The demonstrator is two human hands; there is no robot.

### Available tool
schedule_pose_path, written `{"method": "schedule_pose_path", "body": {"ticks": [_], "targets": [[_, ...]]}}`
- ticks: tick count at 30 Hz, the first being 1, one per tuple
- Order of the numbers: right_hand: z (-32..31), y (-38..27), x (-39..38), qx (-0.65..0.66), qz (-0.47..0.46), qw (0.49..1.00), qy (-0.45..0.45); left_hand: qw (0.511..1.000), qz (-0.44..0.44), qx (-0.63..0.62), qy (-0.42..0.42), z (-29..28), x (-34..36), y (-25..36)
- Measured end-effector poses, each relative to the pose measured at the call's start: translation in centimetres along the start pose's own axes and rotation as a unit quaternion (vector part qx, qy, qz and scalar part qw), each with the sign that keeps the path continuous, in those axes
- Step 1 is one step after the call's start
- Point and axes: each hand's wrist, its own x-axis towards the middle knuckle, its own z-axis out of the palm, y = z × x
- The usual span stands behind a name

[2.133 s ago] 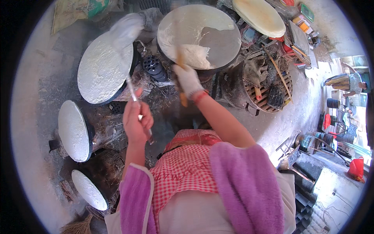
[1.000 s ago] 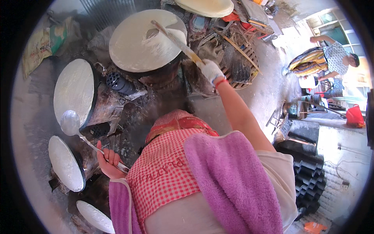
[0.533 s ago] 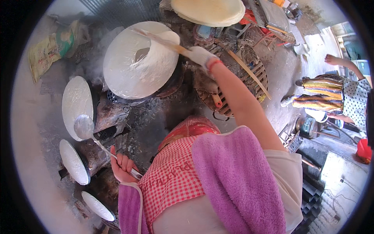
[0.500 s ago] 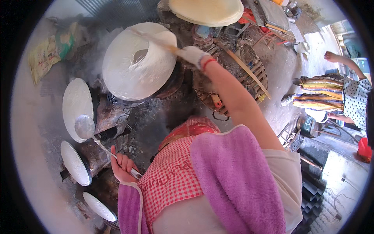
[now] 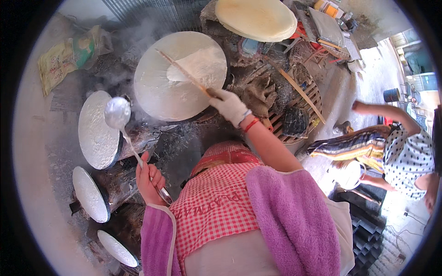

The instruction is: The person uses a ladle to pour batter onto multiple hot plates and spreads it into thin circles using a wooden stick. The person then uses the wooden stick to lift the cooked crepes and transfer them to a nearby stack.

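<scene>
My right hand point(image 5: 229, 106), in a white glove, grips a thin wooden stick point(image 5: 184, 73). The stick slants over a large round griddle point(image 5: 156, 99) coated with thin white batter. A denser white patch point(image 5: 202, 62) lies on that coating, beyond the stick. Whether the stick touches the batter I cannot tell. My bare left hand point(image 5: 149, 179) is closed around the handle of a metal ladle point(image 5: 118, 113). Its bowl hangs over the right edge of a smaller white-coated round pan point(image 5: 94, 138), with a whitish film on the metal.
Two more white-coated pans point(image 5: 90, 193) stand nearer on the left. Pale round sheets point(image 5: 258, 18) lie stacked at the back. A wooden strip point(image 5: 297, 89) crosses a slatted round rack. Steam drifts behind the griddle. A person in a dotted top point(image 5: 407, 158) carries a white bucket point(image 5: 348, 174) at right.
The stick has slowed from a blur, and my right hand sits lower in view. A hole in the batter no longer shows. The ladle has lifted away from the pan. The other person has come closer.
</scene>
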Motion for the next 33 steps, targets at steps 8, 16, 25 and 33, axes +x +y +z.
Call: {"method": "schedule_pose_path", "body": {"ticks": [8,16,25,33], "targets": [[2.4,0.2,-0.5,0.088,0.078,0.990,0.081,0.979,-0.041,0.178,-0.091,0.8,5.1,4.0],[4.5,2.3,-8.1,0.211,0.130,0.959,0.135,0.967,-0.176,-0.046,-0.178,1.0,5.7,3.2],[7.1,-3.4,-6.2,0.265,0.179,0.938,-0.131,0.770,-0.362,-0.486,-0.200,4.1,6.9,2.4],[1.1,1.6,-3.2,0.042,0.011,0.999,0.021,0.865,-0.208,-0.337,-0.309,1.0,1.9,1.8]]}}
